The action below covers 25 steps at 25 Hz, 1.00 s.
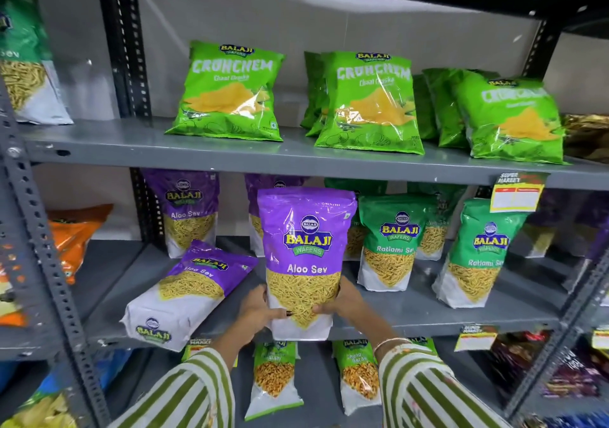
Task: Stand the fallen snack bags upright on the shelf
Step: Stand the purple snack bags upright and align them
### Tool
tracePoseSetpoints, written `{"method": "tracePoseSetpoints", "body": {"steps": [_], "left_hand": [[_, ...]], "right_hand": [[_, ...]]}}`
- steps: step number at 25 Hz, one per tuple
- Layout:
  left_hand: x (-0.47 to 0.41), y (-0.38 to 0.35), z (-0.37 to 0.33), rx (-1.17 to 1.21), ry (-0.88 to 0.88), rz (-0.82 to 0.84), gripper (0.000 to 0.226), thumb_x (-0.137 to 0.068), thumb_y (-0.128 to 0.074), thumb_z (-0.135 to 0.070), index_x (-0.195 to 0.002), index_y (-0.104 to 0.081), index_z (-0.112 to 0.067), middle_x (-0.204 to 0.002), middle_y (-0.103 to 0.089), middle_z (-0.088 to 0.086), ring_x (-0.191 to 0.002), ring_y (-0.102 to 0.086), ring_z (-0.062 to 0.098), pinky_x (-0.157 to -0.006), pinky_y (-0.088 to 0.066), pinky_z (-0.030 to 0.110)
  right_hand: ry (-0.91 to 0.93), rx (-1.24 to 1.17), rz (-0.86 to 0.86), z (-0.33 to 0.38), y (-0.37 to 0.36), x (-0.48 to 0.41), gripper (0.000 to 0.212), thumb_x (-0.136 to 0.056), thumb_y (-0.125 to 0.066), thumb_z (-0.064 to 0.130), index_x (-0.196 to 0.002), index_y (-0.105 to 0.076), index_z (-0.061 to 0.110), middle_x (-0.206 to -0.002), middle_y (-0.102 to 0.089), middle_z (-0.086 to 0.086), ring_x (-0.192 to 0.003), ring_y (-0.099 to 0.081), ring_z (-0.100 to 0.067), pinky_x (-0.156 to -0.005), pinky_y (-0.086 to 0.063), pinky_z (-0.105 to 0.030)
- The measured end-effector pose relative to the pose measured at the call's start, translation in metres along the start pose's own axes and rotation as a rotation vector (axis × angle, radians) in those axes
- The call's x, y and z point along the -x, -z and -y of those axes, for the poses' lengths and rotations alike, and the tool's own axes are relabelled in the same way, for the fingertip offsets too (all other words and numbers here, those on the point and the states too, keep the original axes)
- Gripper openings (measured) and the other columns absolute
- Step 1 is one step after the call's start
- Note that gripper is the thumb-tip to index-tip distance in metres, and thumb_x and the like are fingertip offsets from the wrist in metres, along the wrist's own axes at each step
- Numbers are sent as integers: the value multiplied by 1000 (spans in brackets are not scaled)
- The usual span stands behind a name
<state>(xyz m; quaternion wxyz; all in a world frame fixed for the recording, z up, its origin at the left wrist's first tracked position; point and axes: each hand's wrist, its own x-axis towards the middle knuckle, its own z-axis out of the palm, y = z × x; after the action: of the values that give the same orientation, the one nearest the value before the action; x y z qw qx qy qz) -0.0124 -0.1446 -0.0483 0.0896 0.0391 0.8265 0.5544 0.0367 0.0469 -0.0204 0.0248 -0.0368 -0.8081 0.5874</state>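
A purple Aloo Sev bag [304, 240] is upright at the front edge of the grey middle shelf [428, 315]. My left hand [258, 310] grips its lower left side and my right hand [342, 300] grips its lower right side. To its left a second purple Aloo Sev bag [184, 296] lies fallen on its back, top pointing toward the rear. Two more purple bags [189, 210] stand upright at the back. Green Ratlami Sev bags [390, 240] stand upright on the right.
Green Crunchem bags [230, 91] lean on the upper shelf [131, 151]. Chana bags [275, 381] stand on the lower shelf. An orange bag [74, 233] lies in the left bay. Perforated grey uprights [43, 246] frame the shelves. A price tag [515, 193] hangs at right.
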Motion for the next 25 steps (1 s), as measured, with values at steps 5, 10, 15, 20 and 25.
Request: {"method": "tracePoseSetpoints", "body": {"steps": [5, 10, 15, 20, 25], "left_hand": [[-6, -1, -5, -17, -19, -44, 46, -57, -82, -6, -92, -53, -15, -107, -67, 12, -102, -62, 26, -88, -50, 39], [-26, -8, -2, -8, -54, -83, 62, -50, -84, -11, -106, -58, -6, -113, -67, 13, -105, -62, 27, -94, -50, 45], [-46, -19, -9, 121, -98, -149, 58, -39, -75, -15, -93, -54, -19, -89, -66, 3, -92, -58, 17, -73, -48, 26], [-83, -30, -13, 142, -115, -165, 57, -32, -73, -16, -86, -54, -20, -84, -65, 3, -83, -55, 15, -57, -44, 10], [-106, -35, 4, 91, -90, -185, 69, -33, -75, -18, -98, -51, -16, -99, -64, 13, -95, -61, 26, -82, -51, 34]], "right_hand": [[57, 14, 50, 5, 6, -13, 62, -61, -71, -24, -103, -48, 16, -101, -62, -6, -76, -66, 10, -67, -54, -7], [8, 83, -47, 4, 10, -29, 76, -52, -86, -3, -118, -50, 11, -109, -61, -5, -110, -55, -17, -88, -42, -26], [30, 146, -109, -4, 14, -58, 90, -53, -86, -2, -131, -42, 3, -116, -60, -7, -109, -49, -11, -78, -34, -13], [-14, 164, -140, -18, 18, -98, 87, -56, -85, 0, -130, -41, 2, -128, -59, -15, -121, -52, -26, -81, -35, -16], [-85, 214, -114, -37, 13, -119, 87, -57, -85, 4, -131, -39, 5, -129, -58, -13, -122, -51, -26, -92, -41, -27]]}}
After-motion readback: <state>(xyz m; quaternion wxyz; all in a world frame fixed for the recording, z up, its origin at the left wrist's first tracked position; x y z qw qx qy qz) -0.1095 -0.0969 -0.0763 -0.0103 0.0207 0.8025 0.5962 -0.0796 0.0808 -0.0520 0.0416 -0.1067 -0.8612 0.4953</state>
